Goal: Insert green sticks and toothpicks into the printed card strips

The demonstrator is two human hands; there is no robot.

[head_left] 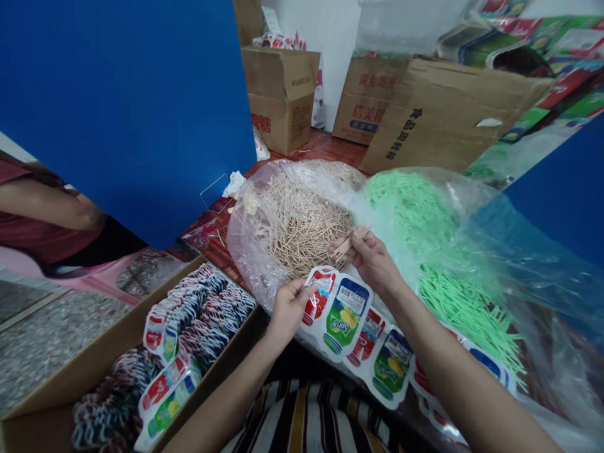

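A: What is found leftmost, relative to the heap of tan sticks point(304, 242)?

B: One open cardboard carton point(47, 399), on the near left of the heap, is filled with wavy stacks of glossy packets point(207, 318), too many to be counted.

A: And the left hand point(287, 305)?

B: It is held at the heap's near edge, thumb and fingers pinched on the end of a packet strip point(346, 318). Four flat, rounded panels, two red and two green, are counted before the right forearm.

A: The heap itself?

B: Thin, straight, matte sticks, wrapped round by crinkled clear plastic.

A: The right hand point(372, 255)?

B: By the heap's right edge, forearm slanted up from lower right, fingertips closed on one small bunch of tan sticks point(347, 245).

A: Farther right?

B: One mass of slender green sticks point(467, 305), partly covered by clear film.
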